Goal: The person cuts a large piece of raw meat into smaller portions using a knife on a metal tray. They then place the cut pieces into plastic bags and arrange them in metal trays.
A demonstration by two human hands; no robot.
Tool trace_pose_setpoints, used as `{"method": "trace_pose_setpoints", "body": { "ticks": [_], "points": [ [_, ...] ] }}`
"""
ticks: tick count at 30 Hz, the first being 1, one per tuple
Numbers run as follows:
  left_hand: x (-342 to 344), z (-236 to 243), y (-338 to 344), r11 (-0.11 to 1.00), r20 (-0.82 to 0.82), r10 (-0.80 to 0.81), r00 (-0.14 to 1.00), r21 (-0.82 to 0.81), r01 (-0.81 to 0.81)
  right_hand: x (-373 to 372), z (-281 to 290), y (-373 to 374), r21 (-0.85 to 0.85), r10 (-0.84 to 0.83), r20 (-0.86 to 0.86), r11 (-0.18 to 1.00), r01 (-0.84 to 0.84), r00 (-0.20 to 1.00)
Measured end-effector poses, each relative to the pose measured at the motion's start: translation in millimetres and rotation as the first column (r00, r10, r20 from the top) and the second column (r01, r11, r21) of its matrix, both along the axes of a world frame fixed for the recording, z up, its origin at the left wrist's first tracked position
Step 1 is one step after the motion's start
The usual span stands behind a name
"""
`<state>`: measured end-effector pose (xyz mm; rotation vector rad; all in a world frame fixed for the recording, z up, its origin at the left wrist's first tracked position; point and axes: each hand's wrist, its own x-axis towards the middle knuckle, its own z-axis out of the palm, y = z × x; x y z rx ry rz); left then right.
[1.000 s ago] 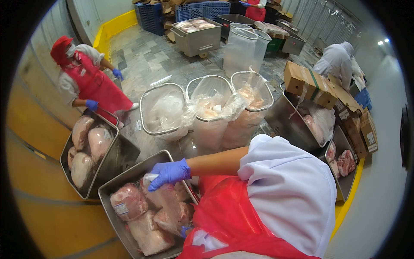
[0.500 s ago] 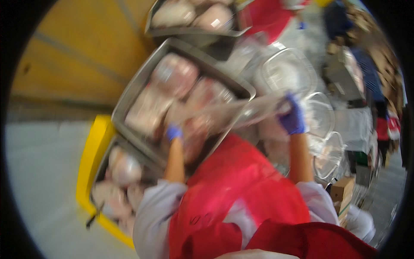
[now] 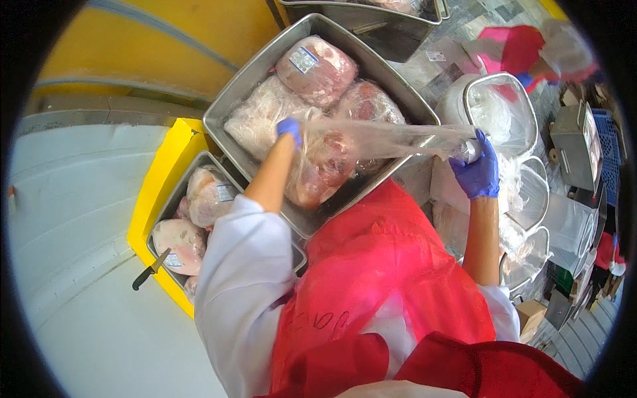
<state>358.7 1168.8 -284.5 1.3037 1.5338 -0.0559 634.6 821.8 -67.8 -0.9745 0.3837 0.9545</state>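
Note:
A band of clear plastic wrap (image 3: 391, 138) is pulled taut between my two blue-gloved hands, over a deep metal bin (image 3: 222, 99). My left hand (image 3: 290, 130) is closed on its left end, above the meat, with the fingers partly hidden. Beyond the bin's right edge, my right hand (image 3: 476, 171) grips the other end, bunched against the thumb. Beneath the stretched film lies a red piece of meat (image 3: 325, 172), loosely covered in plastic. Other wrapped cuts share the bin, among them a labelled meat piece (image 3: 317, 69) at the far end.
At lower left, a yellow-edged ledge (image 3: 156, 199) borders a second bin (image 3: 174, 199) of wrapped meat, with a knife (image 3: 151, 268) at its edge. Bag-lined tubs (image 3: 502, 113) stand to the right. Another metal bin (image 3: 378, 26) is at the top; a person's sleeve (image 3: 567, 50) shows upper right.
The view has shifted, so the bins sit further right and higher. The wrap remains stretched between both hands, now more level. A person's arm has come into view at upper right.

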Motion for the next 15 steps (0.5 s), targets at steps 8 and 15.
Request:
{"method": "trace_pose_setpoints", "body": {
  "ticks": [8,15],
  "points": [
    [-5,41,-36,0.307,-0.506,-0.820,0.269,0.009,0.952,-30,-57,-1,-0.968,0.963,0.234,0.244,-0.063,0.135],
    [-56,-76,-27,0.643,0.326,0.650,0.686,-0.717,-0.269,-147,-135,84,-0.831,0.716,0.541,0.373,-0.413,-0.442]
  ]
}}
